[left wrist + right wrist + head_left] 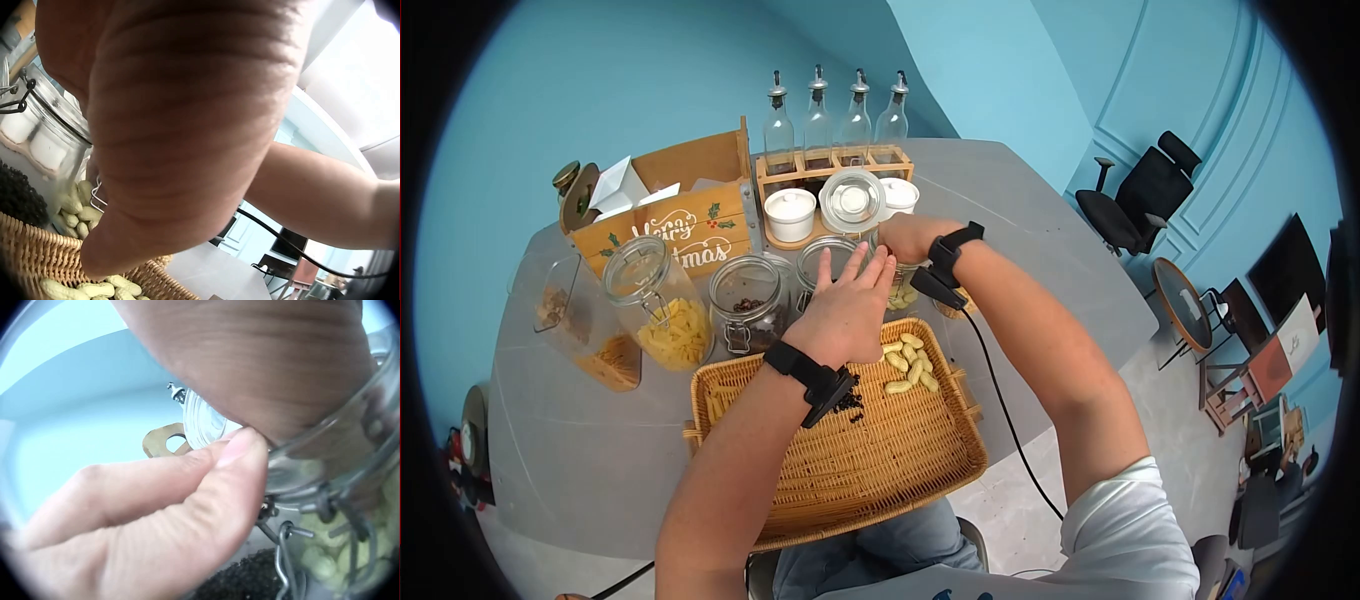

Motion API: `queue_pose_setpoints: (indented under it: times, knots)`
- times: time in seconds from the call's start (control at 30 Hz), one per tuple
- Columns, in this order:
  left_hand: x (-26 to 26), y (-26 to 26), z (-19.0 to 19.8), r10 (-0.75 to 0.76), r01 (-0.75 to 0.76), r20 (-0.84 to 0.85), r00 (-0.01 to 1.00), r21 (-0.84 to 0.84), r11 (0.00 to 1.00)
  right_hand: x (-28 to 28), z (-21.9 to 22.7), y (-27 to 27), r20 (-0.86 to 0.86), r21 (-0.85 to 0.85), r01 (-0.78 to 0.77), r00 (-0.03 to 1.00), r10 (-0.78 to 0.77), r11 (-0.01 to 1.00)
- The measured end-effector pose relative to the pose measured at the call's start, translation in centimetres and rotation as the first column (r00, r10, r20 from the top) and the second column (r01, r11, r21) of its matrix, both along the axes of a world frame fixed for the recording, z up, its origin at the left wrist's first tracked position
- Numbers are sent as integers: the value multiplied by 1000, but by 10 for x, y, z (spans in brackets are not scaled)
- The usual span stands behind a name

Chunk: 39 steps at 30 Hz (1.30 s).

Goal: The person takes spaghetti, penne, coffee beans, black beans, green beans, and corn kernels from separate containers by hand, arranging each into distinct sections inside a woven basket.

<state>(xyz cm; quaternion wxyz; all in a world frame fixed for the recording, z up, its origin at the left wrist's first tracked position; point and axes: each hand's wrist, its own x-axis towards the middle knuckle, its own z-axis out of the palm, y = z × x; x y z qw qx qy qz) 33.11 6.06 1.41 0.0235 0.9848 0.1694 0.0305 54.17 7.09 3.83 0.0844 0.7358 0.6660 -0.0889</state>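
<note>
A glass clip-top jar of peanuts [903, 292] stands just behind a wicker tray [880, 450], its round lid [852, 200] swung open. My right hand [910, 238] reaches down into the jar's mouth, and its fingers are hidden inside the glass [337, 519]. My left hand [845, 305] is beside it with straight fingers [156, 506] touching the jar's rim. A few loose peanuts [910, 365] and some dark beans [850, 400] lie on the tray. In the left wrist view the palm [187, 125] fills most of the frame above the jar [69, 156].
Left of the peanut jar stand a jar of dark beans [747, 305], a pasta jar [665, 310] and a tilted jar [585, 325]. Behind are a wooden box [670, 225], white lidded pots [789, 213] and a rack of glass bottles [835, 125]. The table's edge runs right of the tray.
</note>
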Motion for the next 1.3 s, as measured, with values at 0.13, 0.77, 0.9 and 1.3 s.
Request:
queue_pose_setpoints:
  times: [0.13, 0.77, 0.9, 1.3]
  knots:
    - [-1, -2, 8, 3, -4, -21, 1000, -8, 1000, 4, 15, -22, -15, 199, -156, 987, 163, 967]
    - [-33, -81, -36, 18, -69, -133, 991, -389, 919, -69, -43, -164, -221, 527, 48, 972, 82, 848]
    - [-35, -79, -49, -1, -37, -89, 996, -424, 905, -68, -35, -182, -229, 504, 15, 966, 117, 864]
    - [-37, -63, -60, -219, 235, 93, 971, -525, 818, -90, -57, -210, -64, 424, -84, 990, 123, 902]
